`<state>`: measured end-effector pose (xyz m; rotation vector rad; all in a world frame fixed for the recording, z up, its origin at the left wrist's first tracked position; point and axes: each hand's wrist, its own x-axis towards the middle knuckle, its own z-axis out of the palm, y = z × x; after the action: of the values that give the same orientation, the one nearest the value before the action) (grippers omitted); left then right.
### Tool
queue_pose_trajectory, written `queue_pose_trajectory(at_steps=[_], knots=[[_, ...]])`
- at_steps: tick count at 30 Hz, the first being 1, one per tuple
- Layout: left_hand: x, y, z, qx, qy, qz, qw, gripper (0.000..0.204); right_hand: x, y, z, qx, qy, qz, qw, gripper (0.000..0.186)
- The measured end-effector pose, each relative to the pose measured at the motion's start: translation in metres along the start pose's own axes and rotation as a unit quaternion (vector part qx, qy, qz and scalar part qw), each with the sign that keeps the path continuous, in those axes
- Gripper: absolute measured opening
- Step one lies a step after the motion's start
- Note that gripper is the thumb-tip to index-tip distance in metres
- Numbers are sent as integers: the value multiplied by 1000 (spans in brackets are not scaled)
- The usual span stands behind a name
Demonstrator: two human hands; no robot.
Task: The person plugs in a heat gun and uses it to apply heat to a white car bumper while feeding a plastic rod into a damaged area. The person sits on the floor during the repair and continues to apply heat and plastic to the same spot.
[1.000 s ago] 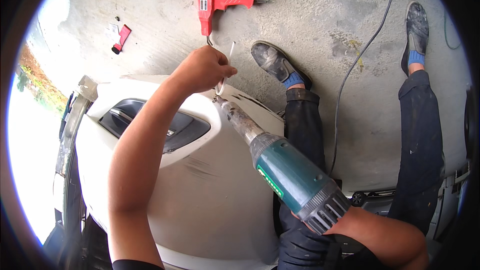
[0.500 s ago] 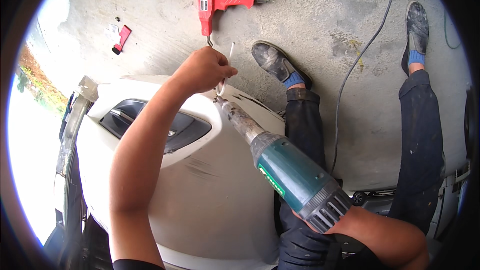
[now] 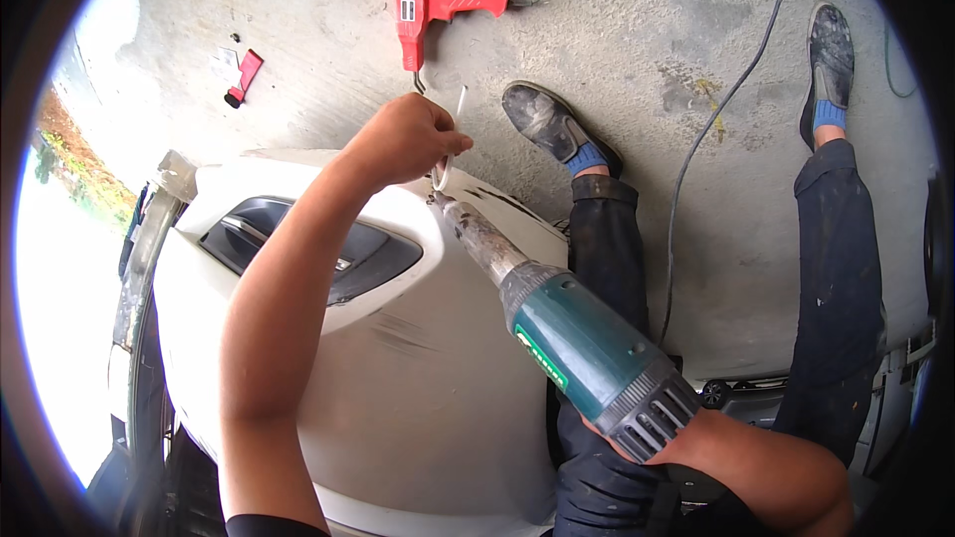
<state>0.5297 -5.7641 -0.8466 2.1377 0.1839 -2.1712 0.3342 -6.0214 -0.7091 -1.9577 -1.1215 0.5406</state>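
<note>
A white car bumper [image 3: 428, 408] lies across my lap side, with dark scuffs and a black fog-lamp recess [image 3: 373, 264]. My left hand [image 3: 406, 139] pinches a thin white plastic rod [image 3: 461, 101], whose bent lower end meets the bumper's edge. From the lower right, my right hand [image 3: 637, 449] holds a green hot air gun [image 3: 587, 333], mostly hidden behind the gun's slotted rear. The gun's stained metal nozzle [image 3: 482, 237] points up and left, its tip close to the rod's lower end.
On the concrete floor beyond the bumper lies a red plastic welding gun [image 3: 418, 20] with a dark cord. A small red-and-black tool [image 3: 245, 78] lies farther left. A dark cable [image 3: 696, 139] runs between my shoes, the nearer shoe [image 3: 547, 119] beside the bumper.
</note>
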Motion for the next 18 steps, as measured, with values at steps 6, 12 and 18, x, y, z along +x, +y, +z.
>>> queue_pose_trajectory(at_steps=[6, 12, 18], knots=[[1, -1, 1, 16, -2, 21, 1000, 26, -3, -4, 2, 153, 27, 72, 985, 21], [1, -1, 2, 20, 0, 20, 1000, 26, -3, -8, 4, 252, 45, 126, 958, 20], [1, -2, 2, 27, -6, 26, 999, 25, -5, -10, 3, 324, 55, 168, 930, 18]])
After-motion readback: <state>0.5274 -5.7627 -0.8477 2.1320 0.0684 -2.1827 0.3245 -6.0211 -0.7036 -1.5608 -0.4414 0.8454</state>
